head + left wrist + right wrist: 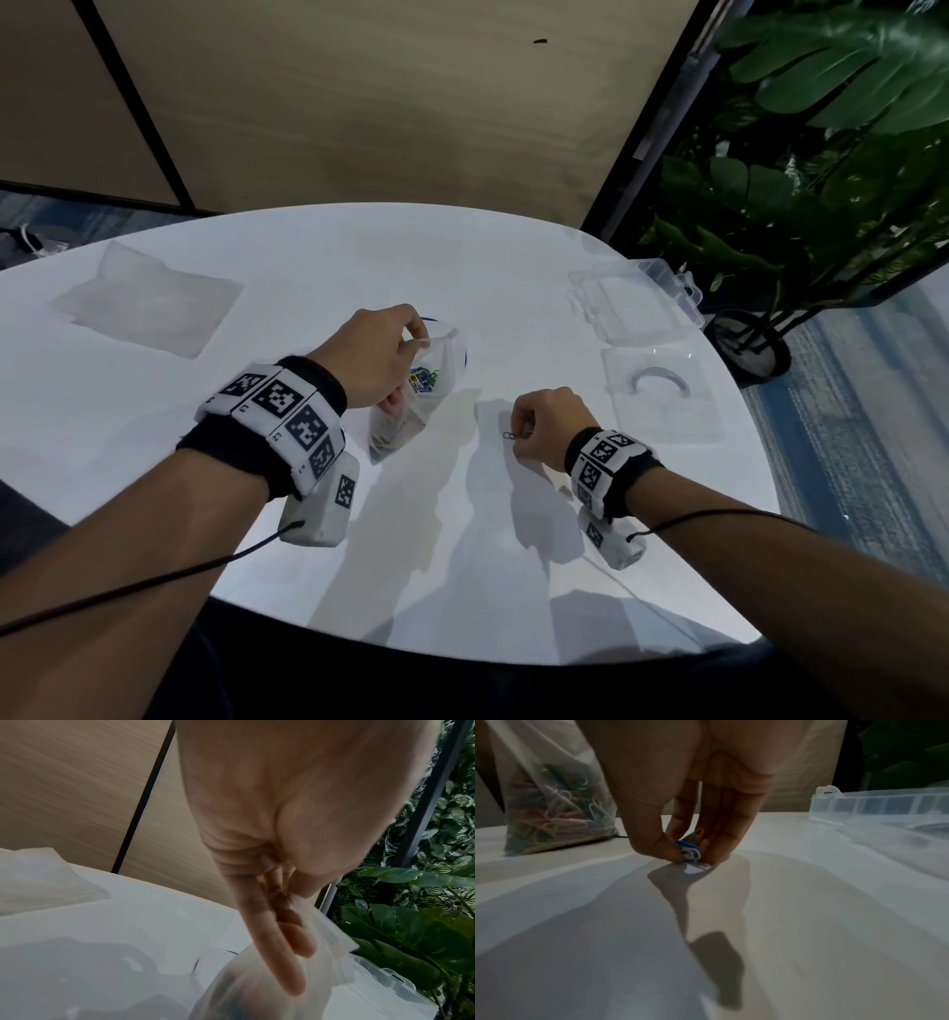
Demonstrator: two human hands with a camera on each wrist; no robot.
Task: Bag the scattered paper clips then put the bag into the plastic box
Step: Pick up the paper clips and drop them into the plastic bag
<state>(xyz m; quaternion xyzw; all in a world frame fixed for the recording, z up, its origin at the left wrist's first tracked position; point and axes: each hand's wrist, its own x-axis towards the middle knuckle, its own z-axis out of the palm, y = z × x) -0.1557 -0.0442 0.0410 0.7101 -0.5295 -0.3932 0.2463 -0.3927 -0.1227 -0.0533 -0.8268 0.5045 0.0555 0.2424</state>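
From the head view we see the left hand pinching the rim of the clear bag, which stands upright, mouth up, on the white table; the right hand nips paper clips against the tabletop, with the open plastic box well apart. At the left wrist, fingers lie together along the bag's side. At the right wrist, thumb and fingertips close on blue, white and yellow clips, long axes roughly upright.
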